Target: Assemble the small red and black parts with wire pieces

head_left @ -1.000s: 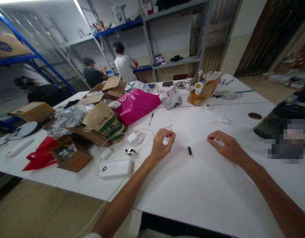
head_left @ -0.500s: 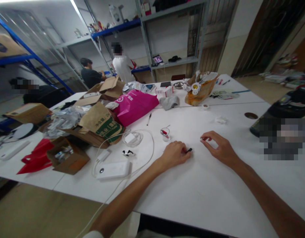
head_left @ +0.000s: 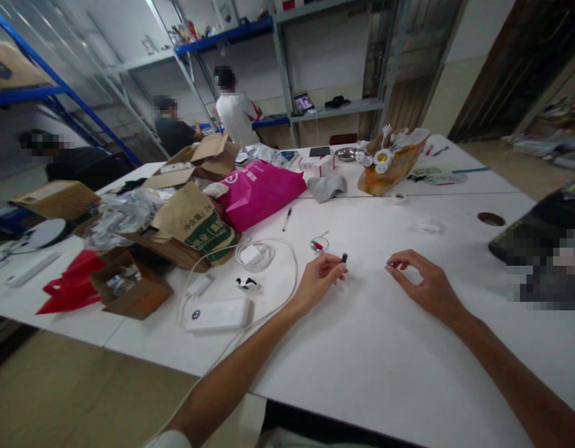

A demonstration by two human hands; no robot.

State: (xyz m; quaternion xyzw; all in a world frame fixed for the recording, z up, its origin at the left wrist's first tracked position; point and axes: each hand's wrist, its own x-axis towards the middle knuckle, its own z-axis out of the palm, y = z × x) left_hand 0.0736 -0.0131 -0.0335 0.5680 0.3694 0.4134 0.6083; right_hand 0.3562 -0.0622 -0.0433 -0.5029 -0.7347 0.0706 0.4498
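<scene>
My left hand (head_left: 321, 280) is closed on a small black object (head_left: 344, 257) that sticks up between the fingertips, above the white table (head_left: 362, 361). To its right, my right hand (head_left: 420, 283) pinches a tiny shiny piece (head_left: 391, 264) between thumb and forefinger. The two hands are apart, with a short gap between them. Just beyond my left hand lies a small red and silver item (head_left: 318, 246) with a thin wire loop. A black and white object (head_left: 247, 284) rests left of my left hand.
White power bank (head_left: 219, 314) and coiled cable (head_left: 254, 255) at left; behind are a pen (head_left: 287, 219), a magenta bag (head_left: 264, 193), an open carton (head_left: 131, 292) and a grey cloth (head_left: 327, 186). A dark bag (head_left: 539, 224) is at right. Several people are in the background.
My left hand has lifted and turned, raising the black object from near the tabletop to upright. My right hand keeps its pinch. The view has shifted slightly.
</scene>
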